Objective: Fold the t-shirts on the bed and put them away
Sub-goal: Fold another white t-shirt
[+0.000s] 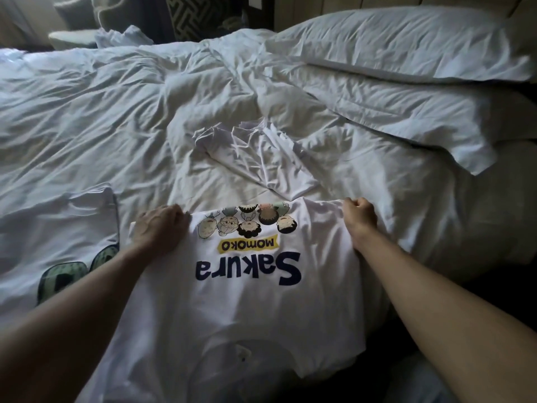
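A white t-shirt [250, 303] with a "Sakura momoko" print and cartoon faces lies print-up on the bed's near edge, collar toward me. My left hand [159, 226] grips its far left edge with curled fingers. My right hand [359, 216] pinches the far right edge in a fist. A second white t-shirt [55, 231] with a green print lies flat to the left. A third white t-shirt [255, 158] lies crumpled just beyond the printed one.
The bed [87, 112] is covered by a rumpled white duvet. Two white pillows [406, 45] lie at the right. Patterned cushions [200, 16] and a chair stand beyond the bed's far side. The bed's edge drops off at the lower right.
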